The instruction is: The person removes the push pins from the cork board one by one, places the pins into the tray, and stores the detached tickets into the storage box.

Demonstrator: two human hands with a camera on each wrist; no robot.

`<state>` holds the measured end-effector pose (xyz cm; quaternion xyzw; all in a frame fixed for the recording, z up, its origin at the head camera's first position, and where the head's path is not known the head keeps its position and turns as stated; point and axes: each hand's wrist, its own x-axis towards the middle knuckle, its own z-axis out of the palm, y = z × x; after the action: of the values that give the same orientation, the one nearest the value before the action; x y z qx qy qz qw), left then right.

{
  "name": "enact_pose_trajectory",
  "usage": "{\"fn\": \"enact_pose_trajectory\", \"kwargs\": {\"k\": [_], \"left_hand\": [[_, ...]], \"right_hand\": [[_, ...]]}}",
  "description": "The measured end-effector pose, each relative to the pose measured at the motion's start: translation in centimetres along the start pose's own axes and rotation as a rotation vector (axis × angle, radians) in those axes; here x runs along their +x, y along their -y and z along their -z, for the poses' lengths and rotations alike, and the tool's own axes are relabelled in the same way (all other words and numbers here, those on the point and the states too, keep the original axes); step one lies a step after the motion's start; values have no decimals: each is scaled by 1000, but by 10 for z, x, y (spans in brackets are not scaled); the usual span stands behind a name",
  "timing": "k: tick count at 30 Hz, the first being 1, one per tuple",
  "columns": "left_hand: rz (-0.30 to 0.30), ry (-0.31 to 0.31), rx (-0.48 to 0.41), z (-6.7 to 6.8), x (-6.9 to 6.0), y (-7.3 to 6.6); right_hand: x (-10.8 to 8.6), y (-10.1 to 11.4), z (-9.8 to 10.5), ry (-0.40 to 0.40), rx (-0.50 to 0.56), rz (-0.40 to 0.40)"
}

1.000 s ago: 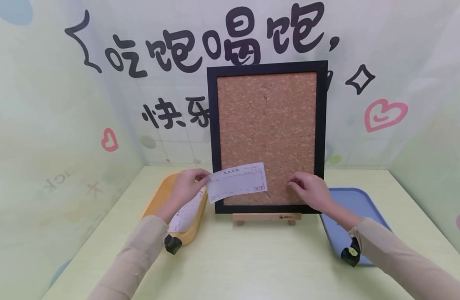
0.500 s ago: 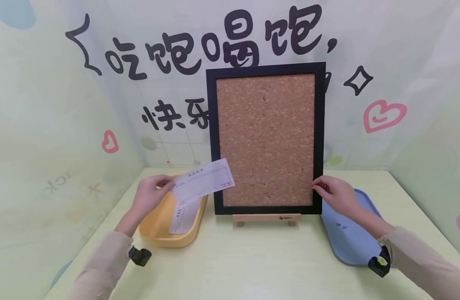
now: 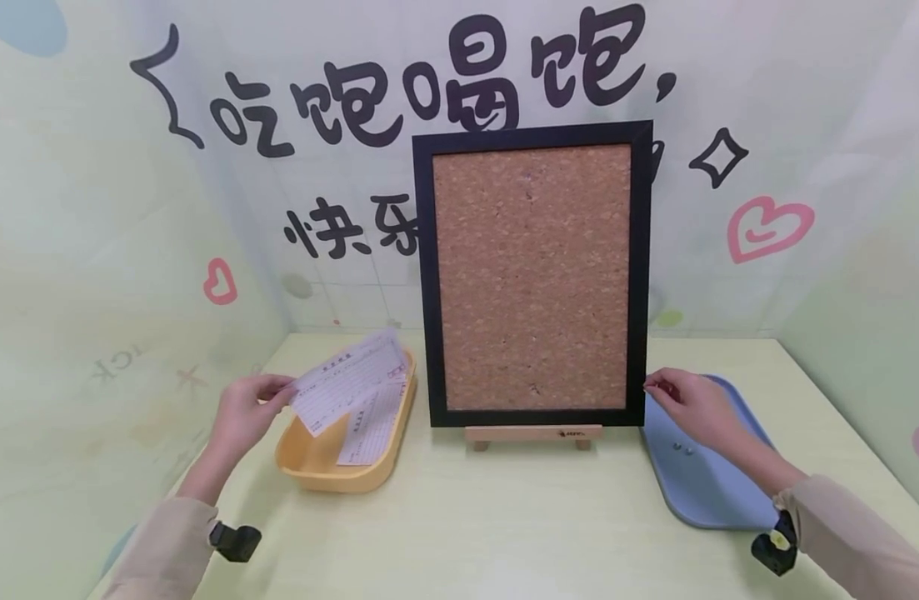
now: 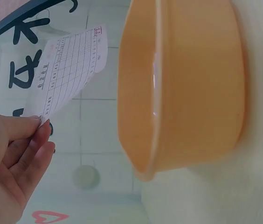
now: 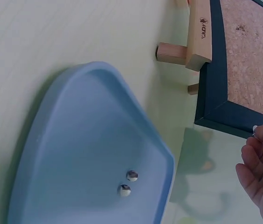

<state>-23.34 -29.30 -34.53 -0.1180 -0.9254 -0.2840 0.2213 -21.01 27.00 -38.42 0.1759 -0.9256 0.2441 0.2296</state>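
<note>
My left hand pinches a printed paper slip by its left end, over the orange bin. The slip tilts up to the right, apart from the other slip lying in the bin. In the left wrist view, thumb and fingers grip the slip's corner. My right hand hovers over the blue tray, beside the board's lower right edge. A small silvery thumbtack shows between thumb and finger in the right wrist view. Two shiny thumbtacks lie in the tray.
A black-framed cork board stands on a small wooden easel at the back middle. Behind it hangs a printed backdrop. Light table surface lies between bin and tray.
My left hand has carried the slip left and away from the cork board to above the bin. My right hand has moved right, off the board and over the tray.
</note>
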Motion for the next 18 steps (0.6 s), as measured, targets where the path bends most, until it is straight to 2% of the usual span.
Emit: {"fn": "enact_pose_trajectory", "kwargs": {"k": [7, 12, 18], "left_hand": [[55, 25, -20, -11, -10, 9], [109, 54, -13, -19, -14, 12], [147, 24, 3, -23, -21, 15]], "right_hand": [[-11, -9, -1, -19, -10, 11], [-19, -18, 3, 12, -11, -20], [-31, -30, 5, 64, -30, -76]]}}
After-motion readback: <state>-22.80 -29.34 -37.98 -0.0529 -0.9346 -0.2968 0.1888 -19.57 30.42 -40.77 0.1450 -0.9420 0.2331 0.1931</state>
